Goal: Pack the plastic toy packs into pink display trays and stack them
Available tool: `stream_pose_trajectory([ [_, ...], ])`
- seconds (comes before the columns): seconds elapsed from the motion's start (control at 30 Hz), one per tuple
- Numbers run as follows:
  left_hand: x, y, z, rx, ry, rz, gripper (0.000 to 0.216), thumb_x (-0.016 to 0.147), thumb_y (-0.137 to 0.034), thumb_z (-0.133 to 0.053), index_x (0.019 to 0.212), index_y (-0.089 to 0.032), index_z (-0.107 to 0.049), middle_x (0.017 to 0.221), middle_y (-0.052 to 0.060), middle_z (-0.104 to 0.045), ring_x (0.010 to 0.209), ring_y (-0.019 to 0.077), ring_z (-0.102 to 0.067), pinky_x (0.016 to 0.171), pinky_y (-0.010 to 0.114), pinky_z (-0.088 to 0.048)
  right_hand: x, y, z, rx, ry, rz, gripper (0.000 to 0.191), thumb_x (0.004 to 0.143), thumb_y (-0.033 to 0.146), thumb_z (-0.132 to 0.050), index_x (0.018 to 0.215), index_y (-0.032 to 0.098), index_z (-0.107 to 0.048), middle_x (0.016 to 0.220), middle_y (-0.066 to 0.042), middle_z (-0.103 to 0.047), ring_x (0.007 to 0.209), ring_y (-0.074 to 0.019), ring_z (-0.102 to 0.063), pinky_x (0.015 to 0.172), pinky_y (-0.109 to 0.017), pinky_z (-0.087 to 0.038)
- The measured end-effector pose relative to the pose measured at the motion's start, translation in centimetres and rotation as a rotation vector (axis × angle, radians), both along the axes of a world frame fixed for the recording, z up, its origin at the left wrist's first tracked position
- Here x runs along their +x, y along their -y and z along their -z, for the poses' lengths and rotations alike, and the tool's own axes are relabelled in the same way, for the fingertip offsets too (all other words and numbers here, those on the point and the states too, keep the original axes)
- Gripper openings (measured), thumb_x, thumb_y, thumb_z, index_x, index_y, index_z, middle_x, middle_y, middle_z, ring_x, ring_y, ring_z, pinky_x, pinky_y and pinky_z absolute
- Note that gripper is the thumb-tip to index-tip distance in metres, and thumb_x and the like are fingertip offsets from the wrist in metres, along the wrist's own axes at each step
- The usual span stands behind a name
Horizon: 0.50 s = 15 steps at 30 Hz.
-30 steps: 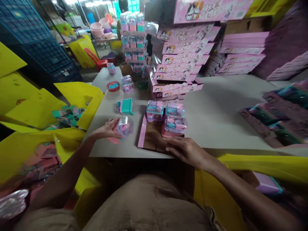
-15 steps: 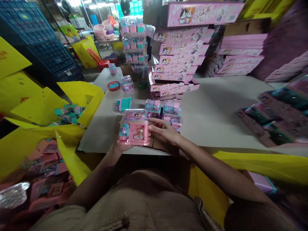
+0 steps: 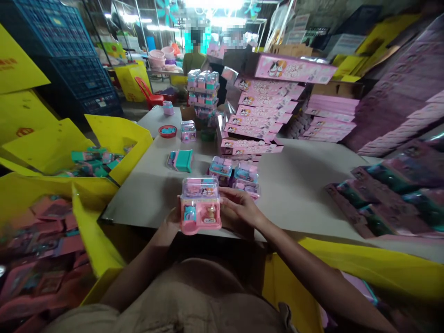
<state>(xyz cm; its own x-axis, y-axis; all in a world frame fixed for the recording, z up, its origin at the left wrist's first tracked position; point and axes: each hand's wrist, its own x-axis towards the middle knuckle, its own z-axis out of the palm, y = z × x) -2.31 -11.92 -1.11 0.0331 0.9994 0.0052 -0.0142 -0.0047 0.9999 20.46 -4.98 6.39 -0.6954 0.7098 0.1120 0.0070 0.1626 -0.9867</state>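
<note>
I hold a pink toy machine [image 3: 200, 205] with a clear top upright above the near edge of the table [image 3: 305, 189]. My left hand [image 3: 172, 223] grips it from the left and underneath, mostly hidden behind it. My right hand [image 3: 240, 210] wraps its right side with curled fingers. Just beyond, several packed toy machines [image 3: 237, 174] sit together on the table. A teal toy machine [image 3: 181, 160] lies on its side further left.
Yellow cartons on the left hold teal toys [image 3: 93, 161] and pink toys [image 3: 45, 240]. Stacks of pink printed boxes [image 3: 263, 111] and a tower of toys [image 3: 203, 90] stand at the back. Filled display trays [image 3: 388, 199] lie at right. A person in green [image 3: 193, 58] stands far back.
My left hand lifted the pink toy from the table and brought it upright in front of me. My right hand left the brown tray and took the toy's right side. The view tilted up.
</note>
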Motion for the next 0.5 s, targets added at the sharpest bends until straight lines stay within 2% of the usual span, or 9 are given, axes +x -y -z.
stream_pose_trajectory([
  [0.03,-0.2,0.2,0.1,-0.008,0.090,-0.001,0.113,0.074,-0.108,-0.028,0.127,-0.019,-0.073,0.115,0.016,-0.079,0.125,0.0405,-0.070,0.097,0.061,-0.061,-0.1,0.0,0.0,0.057,0.003,0.018,0.061,0.087,0.071,-0.075,0.127,0.026,-0.079,0.112,-0.009,-0.081,0.108,-0.0283,-0.076,0.101,-0.049,-0.061],
  [0.1,-0.3,0.7,0.3,-0.026,0.259,0.001,0.112,0.067,-0.109,-0.042,0.120,-0.017,-0.075,0.113,0.017,-0.079,0.119,0.0423,-0.072,0.095,0.058,-0.061,0.0,0.1,-0.4,0.175,0.024,0.103,0.061,0.090,0.075,-0.068,0.121,0.024,-0.081,0.118,-0.011,-0.079,0.114,-0.0291,-0.074,0.105,-0.048,-0.059],
  [0.13,-0.2,0.8,0.2,-0.030,0.298,-0.004,0.109,0.063,-0.107,-0.052,0.118,-0.016,-0.076,0.113,0.017,-0.079,0.116,0.0428,-0.073,0.095,0.057,-0.061,0.1,0.2,-0.8,0.210,0.047,0.159,0.063,0.093,0.077,-0.062,0.120,0.024,-0.081,0.118,-0.011,-0.079,0.114,-0.0291,-0.073,0.103,-0.047,-0.060],
  [0.2,0.3,1.0,-0.4,0.014,0.237,-0.051,0.104,0.062,-0.100,-0.067,0.120,-0.015,-0.074,0.115,0.018,-0.078,0.112,0.0418,-0.073,0.098,0.056,-0.061,0.4,0.1,-1.8,0.230,0.119,0.246,0.072,0.099,0.080,-0.047,0.126,0.022,-0.079,0.112,-0.011,-0.079,0.107,-0.0291,-0.074,0.094,-0.046,-0.063],
  [0.27,1.3,0.8,-1.7,0.153,0.004,-0.164,0.102,0.064,-0.090,-0.078,0.134,-0.015,-0.068,0.128,0.019,-0.073,0.121,0.0413,-0.069,0.107,0.056,-0.056,0.5,-0.3,-2.9,0.241,0.218,0.267,0.079,0.099,0.082,-0.041,0.138,0.022,-0.073,0.110,-0.012,-0.078,0.106,-0.0305,-0.074,0.091,-0.047,-0.063],
  [0.3,1.9,0.6,-2.6,0.242,-0.169,-0.232,0.102,0.066,-0.083,-0.082,0.142,-0.017,-0.063,0.137,0.020,-0.068,0.130,0.0417,-0.064,0.114,0.057,-0.051,0.4,-0.8,-3.5,0.261,0.276,0.263,0.080,0.098,0.083,-0.044,0.143,0.022,-0.070,0.114,-0.012,-0.077,0.109,-0.0317,-0.073,0.094,-0.048,-0.061],
  [0.4,3.7,-0.5,-4.7,0.443,-0.685,-0.360,0.100,0.074,-0.062,-0.090,0.157,-0.023,-0.049,0.162,0.020,-0.046,0.155,0.0410,-0.038,0.129,0.058,-0.032,-0.2,-3.3,-4.7,0.336,0.430,0.244,0.092,0.084,0.077,-0.072,0.156,0.023,-0.058,0.132,-0.014,-0.071,0.118,-0.0340,-0.068,0.104,-0.052,-0.055],
  [0.47,4.2,-1.4,-4.7,0.473,-0.854,-0.408,0.107,0.079,-0.053,-0.090,0.165,-0.023,-0.035,0.168,0.022,-0.034,0.160,0.0408,-0.029,0.130,0.059,-0.029,-0.5,-5.5,-5.2,0.372,0.466,0.209,0.100,0.076,0.069,-0.084,0.159,0.021,-0.052,0.136,-0.014,-0.068,0.117,-0.0322,-0.067,0.103,-0.050,-0.055],
  [0.5,4.1,-1.8,-4.2,0.462,-0.882,-0.440,0.114,0.079,-0.050,-0.090,0.169,-0.021,-0.026,0.169,0.024,-0.029,0.160,0.0415,-0.026,0.129,0.060,-0.029,-0.5,-6.6,-5.3,0.396,0.464,0.193,0.101,0.076,0.065,-0.086,0.159,0.021,-0.051,0.136,-0.014,-0.068,0.114,-0.0309,-0.067,0.101,-0.048,-0.056],
])
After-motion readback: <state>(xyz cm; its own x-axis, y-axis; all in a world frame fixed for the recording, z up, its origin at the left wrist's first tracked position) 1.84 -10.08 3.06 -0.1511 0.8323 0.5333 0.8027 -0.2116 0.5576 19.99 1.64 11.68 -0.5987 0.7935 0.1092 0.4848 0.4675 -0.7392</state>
